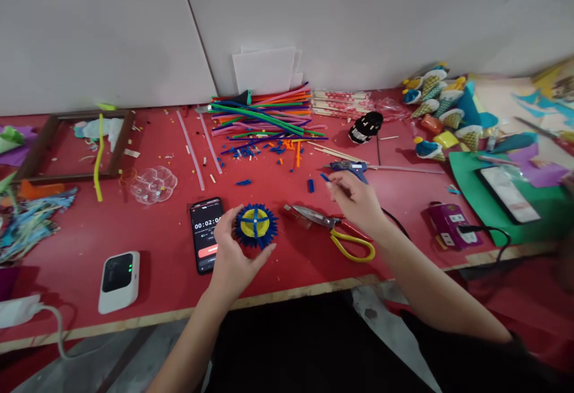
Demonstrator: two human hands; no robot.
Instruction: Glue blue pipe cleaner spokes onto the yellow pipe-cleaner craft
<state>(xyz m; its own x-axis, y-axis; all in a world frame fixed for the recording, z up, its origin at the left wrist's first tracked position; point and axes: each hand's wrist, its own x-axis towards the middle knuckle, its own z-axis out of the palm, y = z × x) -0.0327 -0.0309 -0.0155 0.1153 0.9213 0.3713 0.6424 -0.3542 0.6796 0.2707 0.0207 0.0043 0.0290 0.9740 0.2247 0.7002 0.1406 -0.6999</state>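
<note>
My left hand (235, 255) is closed round the edge of a round blue-and-yellow craft wheel (248, 225), with a toothed blue rim and a blue cross over its yellow middle. Between the thumb and fingers of my right hand (352, 198) is a short blue strip (324, 177), held above the table. Below that hand lie yellow-handled scissors (354, 249), and a blue glue gun (347, 168) rests just behind it. Another small blue piece (311, 185) lies to the left of my right hand. A phone (206, 234) showing a timer is partly covered by my left hand.
Coloured pipe-cleaner-like sticks (264, 115) lie in a pile at the back, with blue and orange scraps before them. A white device (119, 281) sits front left. A purple box (452, 225) with a black cable and a green sheet (470, 195) are at right.
</note>
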